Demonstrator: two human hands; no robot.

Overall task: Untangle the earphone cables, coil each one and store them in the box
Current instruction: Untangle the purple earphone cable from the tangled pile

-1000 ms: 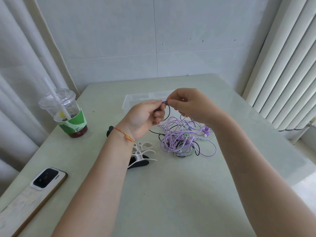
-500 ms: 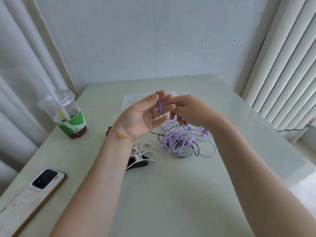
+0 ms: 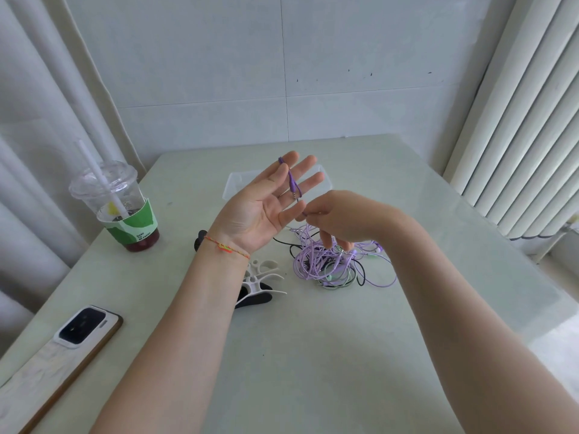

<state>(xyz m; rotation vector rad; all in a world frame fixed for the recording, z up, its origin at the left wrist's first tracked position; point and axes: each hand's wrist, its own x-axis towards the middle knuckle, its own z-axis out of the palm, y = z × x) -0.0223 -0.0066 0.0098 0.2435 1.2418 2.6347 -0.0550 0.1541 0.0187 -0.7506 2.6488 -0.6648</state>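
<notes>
Purple cable (image 3: pixel 294 187) across flat-open left hand (image 3: pixel 263 205); right hand (image 3: pixel 336 219) pinching it.

I see everything through 1 wide-angle camera on my head, looking forward and down across the table (image 3: pixel 313 355) toward the tiled wall at its far edge. My forearms run up from the bottom corners, and my left hand (image 3: pixel 266 205) and right hand (image 3: pixel 341 217) meet near the middle of the frame, close to the lens. The wide lens bends the curtain (image 3: pixel 37 120) at the left edge and the blinds (image 3: pixel 529 120) at the right. No 2nd view overlaps with it.
</notes>
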